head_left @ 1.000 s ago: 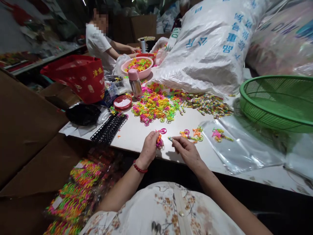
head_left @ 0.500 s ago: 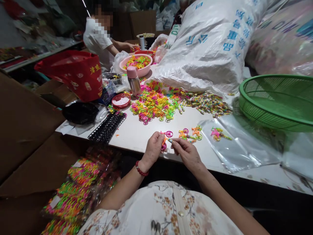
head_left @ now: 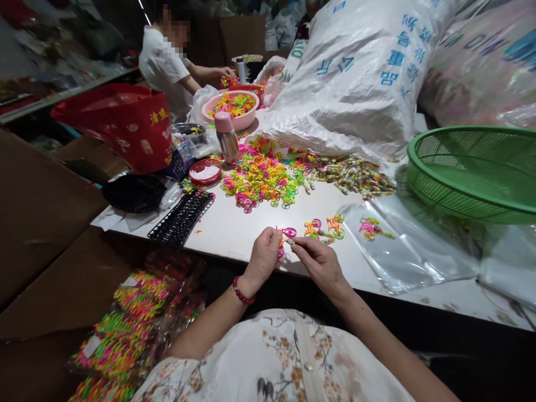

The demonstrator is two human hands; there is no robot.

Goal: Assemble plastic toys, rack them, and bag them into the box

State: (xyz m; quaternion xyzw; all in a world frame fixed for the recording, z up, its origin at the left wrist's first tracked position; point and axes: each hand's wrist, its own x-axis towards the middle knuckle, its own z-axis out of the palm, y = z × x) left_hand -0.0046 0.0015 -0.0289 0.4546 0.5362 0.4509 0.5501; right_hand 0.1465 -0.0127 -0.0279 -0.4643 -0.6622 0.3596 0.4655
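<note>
Over the front edge of the white table, my left hand (head_left: 262,255) is closed on a small plastic toy bicycle (head_left: 288,231) with magenta wheels and an orange frame. My right hand (head_left: 320,261) pinches a short patterned tube (head_left: 290,241), its far end against the bicycle's orange part. Fingers partly hide the join, so I cannot tell how firmly they connect. Just beyond my right hand lie a few toy bicycles (head_left: 335,224) with similar tubes. Another bicycle with a tube (head_left: 370,228) rests on the clear plastic bag (head_left: 410,262) to the right.
A heap of colourful toy bicycles (head_left: 263,178) and a pile of patterned tubes (head_left: 355,176) lie beyond my hands. A green basket (head_left: 473,212) stands right, a steel flask (head_left: 228,145) and black plastic racks (head_left: 182,218) left. A big white sack (head_left: 335,106) and a co-worker (head_left: 163,67) are behind.
The tube and my right fingertips have shifted slightly at the bicycle, and the tube now shows more. My left hand keeps its hold. The whole view has shifted slightly.
</note>
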